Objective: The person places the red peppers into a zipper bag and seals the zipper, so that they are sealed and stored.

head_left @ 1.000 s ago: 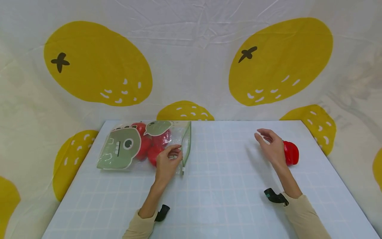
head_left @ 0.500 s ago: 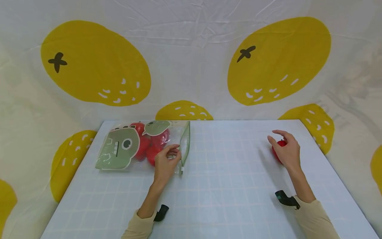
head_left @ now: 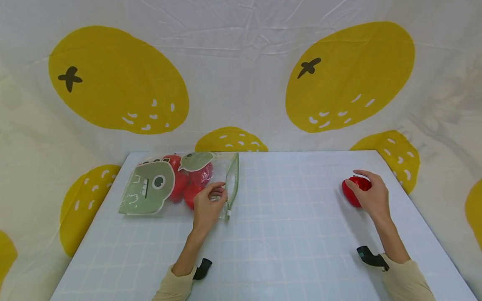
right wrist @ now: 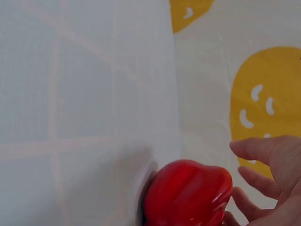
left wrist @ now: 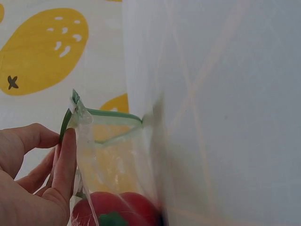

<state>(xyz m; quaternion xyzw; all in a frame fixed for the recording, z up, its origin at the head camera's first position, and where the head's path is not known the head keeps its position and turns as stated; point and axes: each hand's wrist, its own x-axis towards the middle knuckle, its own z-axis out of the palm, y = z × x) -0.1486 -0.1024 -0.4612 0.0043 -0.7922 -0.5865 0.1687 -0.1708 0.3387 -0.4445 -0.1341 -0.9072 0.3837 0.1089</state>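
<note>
A clear zip bag (head_left: 148,200) with a green monster print lies at the left of the table, its mouth facing right and standing apart. Inside it are several red, rounded things; in the left wrist view one looks like a red bell pepper (left wrist: 141,202). My left hand (head_left: 208,205) pinches the green zip edge (left wrist: 63,123) of the bag between thumb and fingers. At the right of the table sits another red bell pepper (head_left: 351,193). Over it is my right hand (head_left: 374,195), thumb and fingers spread, and in the right wrist view the thumb and upper fingers stand apart from the pepper.
The table (head_left: 271,242) bears a pale blue checked cover. Behind it hangs a white cloth (head_left: 241,83) printed with yellow fruit. A dark wrist camera (head_left: 370,257) sits at the right cuff, and another camera (head_left: 203,269) at the left.
My right hand has moved right and slightly nearer, from left of the loose pepper to over it. The left hand keeps its pinch on the bag. The head view has shifted slightly.
</note>
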